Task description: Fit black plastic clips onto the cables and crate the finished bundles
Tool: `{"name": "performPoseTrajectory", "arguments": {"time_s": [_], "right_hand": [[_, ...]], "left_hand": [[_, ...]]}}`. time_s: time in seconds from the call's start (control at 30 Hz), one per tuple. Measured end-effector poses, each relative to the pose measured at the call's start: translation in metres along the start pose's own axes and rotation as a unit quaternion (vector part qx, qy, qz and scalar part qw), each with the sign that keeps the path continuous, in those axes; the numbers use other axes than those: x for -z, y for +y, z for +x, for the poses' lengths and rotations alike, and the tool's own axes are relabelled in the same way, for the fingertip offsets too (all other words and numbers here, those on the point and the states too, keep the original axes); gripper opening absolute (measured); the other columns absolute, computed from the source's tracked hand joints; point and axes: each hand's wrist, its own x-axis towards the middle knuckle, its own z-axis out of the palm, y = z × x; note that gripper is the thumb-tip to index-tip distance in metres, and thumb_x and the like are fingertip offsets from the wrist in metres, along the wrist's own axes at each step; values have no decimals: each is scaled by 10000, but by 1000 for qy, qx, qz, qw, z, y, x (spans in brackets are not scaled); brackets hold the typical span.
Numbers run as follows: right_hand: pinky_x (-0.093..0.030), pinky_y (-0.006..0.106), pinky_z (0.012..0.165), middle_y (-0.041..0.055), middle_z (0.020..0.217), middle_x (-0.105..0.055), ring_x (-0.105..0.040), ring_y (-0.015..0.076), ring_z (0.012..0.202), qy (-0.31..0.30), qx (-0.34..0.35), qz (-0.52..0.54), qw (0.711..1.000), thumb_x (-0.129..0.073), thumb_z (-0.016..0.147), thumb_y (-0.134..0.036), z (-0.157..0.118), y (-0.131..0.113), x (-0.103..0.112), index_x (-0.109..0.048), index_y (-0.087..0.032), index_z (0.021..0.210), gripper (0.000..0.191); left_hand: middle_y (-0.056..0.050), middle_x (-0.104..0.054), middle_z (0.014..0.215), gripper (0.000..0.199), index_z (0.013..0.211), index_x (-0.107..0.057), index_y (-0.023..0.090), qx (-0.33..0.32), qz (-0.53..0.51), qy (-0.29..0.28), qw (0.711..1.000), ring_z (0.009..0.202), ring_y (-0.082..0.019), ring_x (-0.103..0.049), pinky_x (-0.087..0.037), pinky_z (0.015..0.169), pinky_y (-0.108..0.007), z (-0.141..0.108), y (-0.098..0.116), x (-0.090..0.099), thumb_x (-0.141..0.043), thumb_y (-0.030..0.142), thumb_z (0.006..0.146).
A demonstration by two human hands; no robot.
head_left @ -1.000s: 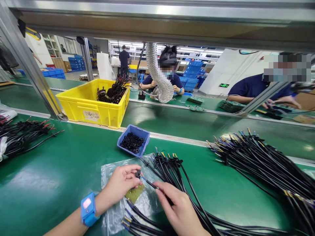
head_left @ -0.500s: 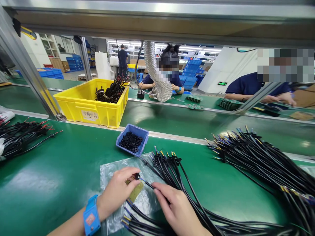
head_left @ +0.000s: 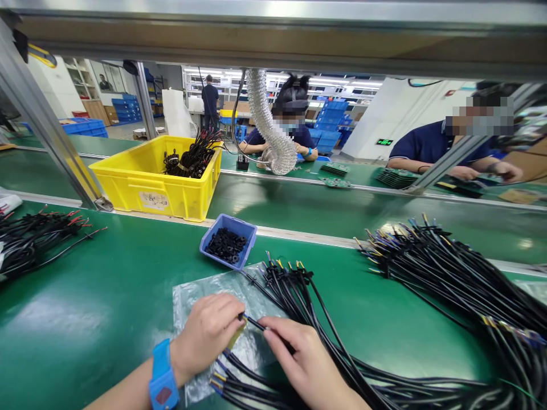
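My left hand, with a blue wristband, pinches a small black part at a cable's tip. Just right of it, my right hand grips the black cable near that end. Both hands are over a clear plastic bag lying on the green table. A small blue bin of black parts stands beyond the bag. One bundle of black cables with stripped wire ends runs behind and under my right hand; more cable ends lie below my hands.
A yellow crate holding cables stands at the back left. Cable bundles lie at the far left and right. A metal post rises at the left. Two people sit across the bench by green circuit boards.
My left fingers have closed further over the black part, and the bare coloured wires between it and the cable's sheath are now mostly hidden. My right hand has shifted slightly left.
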Motion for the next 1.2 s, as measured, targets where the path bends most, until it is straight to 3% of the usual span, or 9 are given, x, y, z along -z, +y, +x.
{"name": "performPoseTrajectory", "arguments": {"time_s": [0.17,0.27,0.43,0.57,0.67,0.77,0.93,1.07,1.2], "right_hand": [[-506,274,705,77,864,-705,-656,192,775,-7,-31,-3,999,-464,865,-247,2,2,-1,-666,-158,911,226],[-506,272,682,69,837,-699,-655,189,753,16,-7,-38,999,-470,859,-223,0,6,-4,-652,-161,892,195],[-495,230,590,56,762,-682,-642,156,650,84,105,-88,987,-436,882,-193,-3,12,-7,-618,-163,912,187],[-468,228,508,44,683,-650,-606,146,549,118,173,-129,969,-425,891,-168,-4,15,-9,-594,-154,925,173],[-466,219,512,41,700,-648,-607,139,558,129,192,-132,964,-426,891,-153,-5,17,-8,-573,-160,960,163],[-476,213,536,40,715,-652,-618,139,583,126,201,-132,962,-422,893,-149,-5,19,-8,-562,-168,976,164],[-475,210,529,34,705,-654,-617,140,568,101,193,-114,969,-416,890,-159,-4,22,-10,-569,-176,958,168],[-477,185,594,17,758,-674,-638,125,634,76,156,-51,984,-435,883,-172,-3,20,-9,-576,-197,945,156],[-445,197,583,-1,712,-658,-613,126,622,17,60,2,998,-422,891,-233,-1,10,-5,-600,-207,838,187]], "left_hand": [[-49,-659,852,107,861,-625,169,15,-71,-16,997,833,-190,-590,-461,779,-314,4,5,4,-637,143,757],[-38,-634,892,253,883,-634,178,87,-169,-60,980,855,-181,-569,-444,785,-282,9,8,8,-742,177,654],[-11,-601,770,62,799,-624,160,252,-322,-42,912,741,-135,-551,-431,707,-241,15,5,6,-610,202,755],[0,-582,736,196,807,-592,134,327,-451,-59,828,650,-109,-524,-423,618,-217,12,-1,-4,-682,196,644],[6,-581,710,262,831,-606,121,350,-476,-90,802,608,-94,-511,-410,576,-198,9,-2,-7,-698,146,587],[-5,-607,715,228,829,-639,119,347,-418,-104,833,625,-109,-542,-431,597,-210,10,3,-2,-673,114,603],[-17,-646,796,191,780,-689,153,253,-288,-76,921,761,-145,-583,-444,722,-226,16,12,12,-692,62,612],[-15,-676,755,173,764,-711,170,218,-256,-58,940,752,-145,-599,-441,726,-219,16,13,12,-726,73,621],[-25,-685,723,167,740,-724,172,197,-239,-46,950,710,-150,-605,-453,681,-226,10,12,5,-729,58,618]]}}
